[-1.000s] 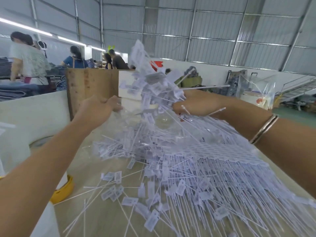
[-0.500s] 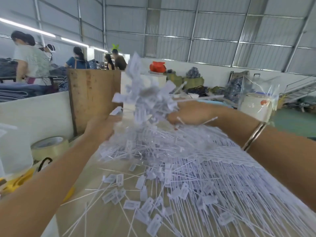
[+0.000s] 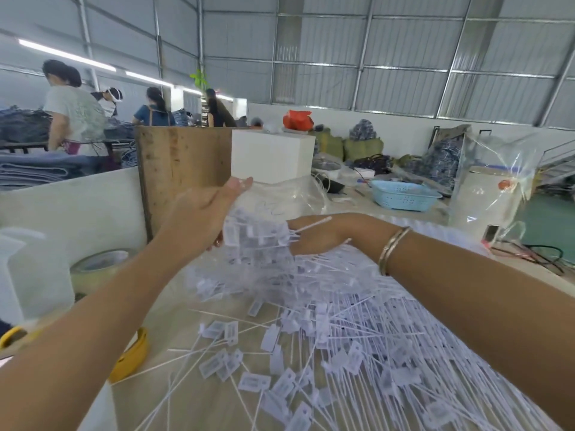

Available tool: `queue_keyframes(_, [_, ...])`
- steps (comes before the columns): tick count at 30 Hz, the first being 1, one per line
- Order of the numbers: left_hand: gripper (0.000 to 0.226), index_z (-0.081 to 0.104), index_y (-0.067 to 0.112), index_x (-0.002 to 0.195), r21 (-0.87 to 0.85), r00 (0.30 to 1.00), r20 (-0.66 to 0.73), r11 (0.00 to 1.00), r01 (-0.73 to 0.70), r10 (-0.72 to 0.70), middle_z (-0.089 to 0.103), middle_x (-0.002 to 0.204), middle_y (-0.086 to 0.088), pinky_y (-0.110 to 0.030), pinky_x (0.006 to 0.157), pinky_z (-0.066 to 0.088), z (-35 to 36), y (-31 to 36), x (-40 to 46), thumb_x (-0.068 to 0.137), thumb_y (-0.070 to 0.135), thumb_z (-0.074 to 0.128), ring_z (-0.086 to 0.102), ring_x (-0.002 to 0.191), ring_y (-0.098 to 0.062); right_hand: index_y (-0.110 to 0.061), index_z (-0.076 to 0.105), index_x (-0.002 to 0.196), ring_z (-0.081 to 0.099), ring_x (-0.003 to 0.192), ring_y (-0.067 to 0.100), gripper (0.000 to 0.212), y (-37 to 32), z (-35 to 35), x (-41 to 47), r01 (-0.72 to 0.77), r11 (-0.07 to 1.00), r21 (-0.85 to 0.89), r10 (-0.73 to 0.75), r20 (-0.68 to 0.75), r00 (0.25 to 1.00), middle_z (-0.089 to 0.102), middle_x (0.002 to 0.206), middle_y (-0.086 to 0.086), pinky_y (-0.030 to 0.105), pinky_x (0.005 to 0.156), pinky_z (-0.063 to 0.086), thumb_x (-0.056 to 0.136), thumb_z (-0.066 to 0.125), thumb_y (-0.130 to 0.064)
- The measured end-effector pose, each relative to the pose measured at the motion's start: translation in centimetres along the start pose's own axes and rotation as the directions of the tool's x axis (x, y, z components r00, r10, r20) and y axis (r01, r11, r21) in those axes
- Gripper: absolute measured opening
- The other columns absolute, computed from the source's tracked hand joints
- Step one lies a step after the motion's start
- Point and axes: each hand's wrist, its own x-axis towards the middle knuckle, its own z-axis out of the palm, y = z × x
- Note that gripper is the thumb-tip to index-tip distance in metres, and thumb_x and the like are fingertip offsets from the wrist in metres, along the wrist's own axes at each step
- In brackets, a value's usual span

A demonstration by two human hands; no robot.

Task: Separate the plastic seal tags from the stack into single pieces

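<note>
A big heap of white plastic seal tags (image 3: 357, 331) covers the table, with single tags (image 3: 253, 382) scattered at its near edge. Between my hands, a bunch of tags (image 3: 258, 241) hangs just above the heap's far end. My right hand (image 3: 314, 236), with a bangle on its wrist, is closed on that bunch, and thin stems stick out past its fingers. My left hand (image 3: 205, 219) is at the bunch's left side. Its thumb and finger pinch the edge of a clear plastic bag (image 3: 280, 197) that lies behind the tags.
A tape roll (image 3: 99, 269) and a yellow object (image 3: 133, 356) lie at the table's left. A plywood board (image 3: 183, 169) and a white block (image 3: 272, 157) stand behind. A blue basket (image 3: 403, 194) and a bagged white appliance (image 3: 488, 197) are at the right. People work at the far left.
Both hands have come down from a raised position. The bunch of tags, held high and spread a second ago, now hangs low at the heap.
</note>
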Motion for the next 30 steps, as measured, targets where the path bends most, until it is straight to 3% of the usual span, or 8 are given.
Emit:
queue_keyframes(4, [0.05,0.073,0.029,0.078,-0.104,0.988,-0.151,0.995,-0.01,-0.005,0.05,0.052,-0.009,-0.007,0.035,0.033,-1.6,-0.5,0.1,0.085,0.066,0.041,0.042,0.034,0.0,-0.01,0.048,0.089,0.042,0.083,0.015,0.011,1.3,1.1,3.1,-0.026,0.999,-0.028,0.025,-0.018,1.0,0.046,0.09,-0.003,0.023,0.075,0.034,0.098,0.042,-0.01])
queue_keyframes(8, [0.046,0.07,0.034,0.063,-0.143,0.975,-0.213,0.989,0.036,-0.067,0.058,0.052,0.005,-0.009,0.036,0.036,-1.9,-1.1,0.4,0.092,0.059,0.043,0.05,0.04,0.003,-0.018,0.049,0.125,0.052,0.108,0.019,0.028,3.7,2.7,5.1,-0.225,0.938,-0.263,0.195,-0.135,0.971,0.055,0.12,0.005,0.031,0.086,0.038,0.099,0.043,-0.025])
queue_keyframes(12, [0.028,0.061,0.056,0.089,-0.108,0.999,-0.052,0.994,-0.004,-0.002,0.044,0.044,0.01,-0.008,0.04,0.032,-0.5,-0.9,0.1,0.086,0.072,0.038,0.04,0.038,0.0,-0.01,0.042,0.129,0.057,0.106,0.029,0.034,0.7,3.7,7.9,-0.075,0.961,-0.264,-0.05,-0.439,0.897,0.058,0.119,0.01,0.034,0.075,0.042,0.096,0.043,-0.018])
queue_keyframes(17, [0.054,0.074,0.029,0.077,-0.426,0.922,-0.292,0.898,0.111,-0.253,0.063,0.07,-0.001,-0.03,0.055,0.043,-2.4,-1.3,0.8,0.067,0.077,0.051,0.054,0.058,-0.018,-0.017,0.033,0.137,0.047,0.12,0.031,0.044,3.1,6.5,8.5,-0.224,0.924,-0.31,0.088,-0.398,0.913,0.044,0.131,0.011,0.045,0.092,0.04,0.097,0.047,-0.027])
queue_keyframes(20, [0.043,0.072,0.037,0.068,-0.333,0.917,-0.261,0.92,0.208,-0.302,0.061,0.063,0.0,-0.03,0.057,0.042,-1.7,-1.7,0.8,0.081,0.069,0.046,0.055,0.055,-0.014,-0.013,0.022,0.147,0.041,0.124,0.025,0.062,2.9,5.6,7.6,-0.173,0.985,0.002,0.168,-0.246,0.954,0.035,0.144,0.01,0.044,0.106,0.034,0.095,0.053,-0.021])
queue_keyframes(24, [0.039,0.072,0.048,0.077,-0.249,0.96,-0.096,0.94,0.234,-0.264,0.048,0.04,0.01,-0.023,0.044,0.034,-0.8,-1.2,0.7,0.088,0.066,0.039,0.042,0.035,0.0,-0.013,0.048,0.129,0.039,0.126,0.024,0.04,2.0,2.5,4.9,-0.204,0.891,0.406,0.21,0.032,0.977,0.048,0.132,0.013,0.028,0.09,0.039,0.09,0.057,-0.01])
queue_keyframes(27, [0.039,0.073,0.047,0.081,-0.224,0.963,-0.067,0.944,0.24,-0.261,0.051,0.041,0.008,-0.018,0.043,0.038,-0.9,-1.4,0.7,0.086,0.067,0.039,0.045,0.036,0.0,-0.011,0.036,0.142,0.014,0.144,0.02,0.047,1.3,0.7,2.0,-0.093,0.503,0.859,0.187,-0.003,0.982,0.022,0.155,0.004,0.031,0.112,0.014,0.096,0.045,-0.014])
queue_keyframes(30, [0.038,0.071,0.05,0.073,-0.251,0.952,-0.096,0.932,0.259,-0.291,0.053,0.042,0.009,-0.023,0.049,0.039,-1.1,-1.8,0.5,0.085,0.069,0.04,0.046,0.036,0.001,-0.003,0.052,0.13,0.032,0.137,0.022,0.051,0.6,0.4,0.2,0.068,0.251,0.966,0.245,-0.132,0.961,0.042,0.145,0.012,0.033,0.114,0.014,0.103,0.026,-0.037])
